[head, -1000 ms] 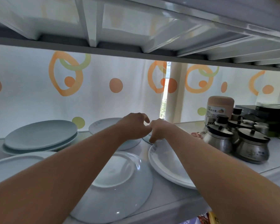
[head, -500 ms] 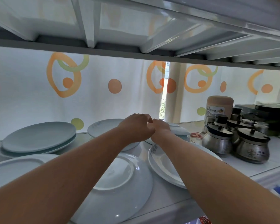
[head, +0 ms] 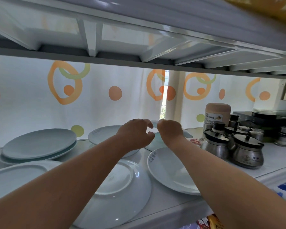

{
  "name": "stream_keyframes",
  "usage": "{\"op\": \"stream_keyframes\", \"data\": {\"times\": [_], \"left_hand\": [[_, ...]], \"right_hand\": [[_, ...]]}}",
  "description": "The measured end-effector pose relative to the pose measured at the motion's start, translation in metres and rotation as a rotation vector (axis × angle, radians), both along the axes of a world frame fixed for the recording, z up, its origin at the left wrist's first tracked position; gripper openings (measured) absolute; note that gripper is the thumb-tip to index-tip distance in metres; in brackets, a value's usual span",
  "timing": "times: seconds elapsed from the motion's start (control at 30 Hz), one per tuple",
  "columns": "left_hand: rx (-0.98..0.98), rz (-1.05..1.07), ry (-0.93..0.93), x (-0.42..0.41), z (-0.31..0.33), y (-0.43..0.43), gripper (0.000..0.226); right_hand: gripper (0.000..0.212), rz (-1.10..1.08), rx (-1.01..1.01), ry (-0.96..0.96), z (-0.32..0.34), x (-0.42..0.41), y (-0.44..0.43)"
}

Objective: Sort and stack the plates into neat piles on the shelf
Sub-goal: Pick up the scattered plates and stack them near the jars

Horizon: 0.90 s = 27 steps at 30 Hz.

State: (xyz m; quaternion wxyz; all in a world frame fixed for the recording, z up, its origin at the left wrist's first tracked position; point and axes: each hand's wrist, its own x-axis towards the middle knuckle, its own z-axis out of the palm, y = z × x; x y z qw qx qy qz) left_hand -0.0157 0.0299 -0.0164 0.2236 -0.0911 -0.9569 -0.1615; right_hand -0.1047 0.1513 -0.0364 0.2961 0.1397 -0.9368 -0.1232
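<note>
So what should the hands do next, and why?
Probably lift the small plate at the back and carry it to a matching pile. The left hand and right hand are both at it, and it rests unevenly on the plates beneath.

Pale blue-white round ceramic plates lie scattered on a white shelf [head: 155, 210]: two stacked at back left [head: 38, 144], one upside down at front [head: 119, 192], one upright to its right [head: 170, 172], another behind [head: 101, 134].

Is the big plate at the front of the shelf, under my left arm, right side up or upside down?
Upside down. The front plate shows its raised round foot ring and flat base facing up.
</note>
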Motion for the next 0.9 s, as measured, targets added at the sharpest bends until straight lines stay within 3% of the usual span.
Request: {"op": "stream_keyframes", "data": {"times": [0.23, 0.53, 0.7, 0.9], "left_hand": [[0.040, 0.005, 0.003, 0.019, 0.002, 0.010, 0.036], [0.192, 0.013, 0.063, 0.061, -0.009, 0.022, 0.030], [0.208, 0.015, 0.119, 0.080, -0.024, 0.026, 0.026], [0.250, -0.031, 0.258, 0.105, -0.027, 0.023, 0.023]], "right_hand": [[0.023, 0.096, -0.050, 0.132, 0.016, 0.031, 0.025], [0.027, 0.235, -0.410, 0.299, 0.025, 0.072, 0.053], [0.017, 0.269, -0.827, 0.276, 0.021, 0.099, 0.072], [0.020, 0.289, -1.567, -0.022, 0.006, 0.125, 0.099]]}}
